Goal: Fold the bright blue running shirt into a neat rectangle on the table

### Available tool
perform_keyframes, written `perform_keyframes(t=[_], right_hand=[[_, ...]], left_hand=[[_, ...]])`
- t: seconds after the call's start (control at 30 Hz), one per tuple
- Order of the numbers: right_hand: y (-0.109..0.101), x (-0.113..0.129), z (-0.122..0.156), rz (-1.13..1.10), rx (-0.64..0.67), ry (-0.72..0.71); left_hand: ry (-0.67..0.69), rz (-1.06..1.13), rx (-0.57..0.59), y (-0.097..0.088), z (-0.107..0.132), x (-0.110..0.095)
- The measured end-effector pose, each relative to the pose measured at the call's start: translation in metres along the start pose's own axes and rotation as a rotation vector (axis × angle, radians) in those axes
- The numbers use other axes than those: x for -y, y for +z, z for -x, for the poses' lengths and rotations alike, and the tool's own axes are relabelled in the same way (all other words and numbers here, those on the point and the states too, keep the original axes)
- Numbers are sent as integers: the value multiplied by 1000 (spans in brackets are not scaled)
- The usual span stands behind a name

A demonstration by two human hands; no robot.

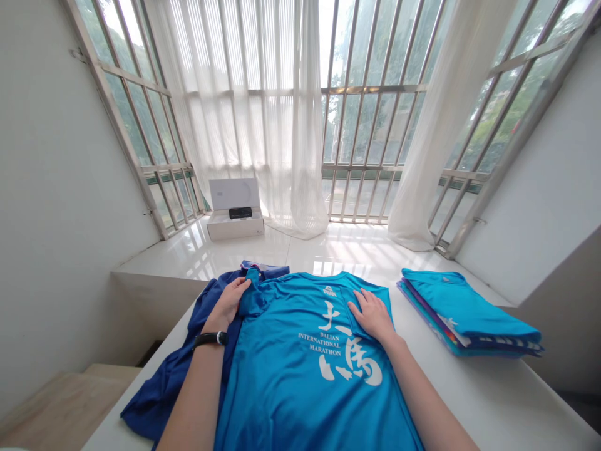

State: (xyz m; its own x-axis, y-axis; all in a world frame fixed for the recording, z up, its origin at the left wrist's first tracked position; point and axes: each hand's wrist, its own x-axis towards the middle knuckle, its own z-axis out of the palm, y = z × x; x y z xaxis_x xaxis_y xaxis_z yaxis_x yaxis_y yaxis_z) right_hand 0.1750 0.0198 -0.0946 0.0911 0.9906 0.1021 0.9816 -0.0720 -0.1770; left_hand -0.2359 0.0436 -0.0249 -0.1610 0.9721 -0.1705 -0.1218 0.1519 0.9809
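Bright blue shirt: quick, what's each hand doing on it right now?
Left hand: closed, fingertips pinching the shirt's sleeve.
Right hand: open, lying palm down on the bright blue shirt, gripping nothing.

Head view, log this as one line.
left hand: holding Dalian marathon T-shirt sleeve | right hand: resting on T-shirt | folded clothes stack: right of T-shirt

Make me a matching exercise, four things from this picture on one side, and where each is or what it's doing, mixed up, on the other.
1. left hand
2. right hand
3. folded clothes
4. white box

A. piled right of the printed shirt
B. on the window ledge, lid up
C. gripping a sleeve
D. spread over the printed shirt

Pairs: 1-C, 2-D, 3-A, 4-B
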Motion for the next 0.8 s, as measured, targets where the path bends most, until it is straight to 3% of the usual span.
perform_keyframes(t=[0.13,0.33,0.6,0.73,0.8], right_hand=[[2,-1,0,2,-8,-4],[1,-1,0,-8,2,0],[2,-2,-1,-3,-3,-4],[2,-3,-1,-1,-13,-10],[2,-2,-1,1,-15,-13]], left_hand=[[128,-345,-214,-3,-7,5],[233,-464,-405,-12,-16,7],[227,-120,-394,-13,-22,10],[185,-89,-267,-16,-22,8],[199,-141,-290,-17,-22,8]])
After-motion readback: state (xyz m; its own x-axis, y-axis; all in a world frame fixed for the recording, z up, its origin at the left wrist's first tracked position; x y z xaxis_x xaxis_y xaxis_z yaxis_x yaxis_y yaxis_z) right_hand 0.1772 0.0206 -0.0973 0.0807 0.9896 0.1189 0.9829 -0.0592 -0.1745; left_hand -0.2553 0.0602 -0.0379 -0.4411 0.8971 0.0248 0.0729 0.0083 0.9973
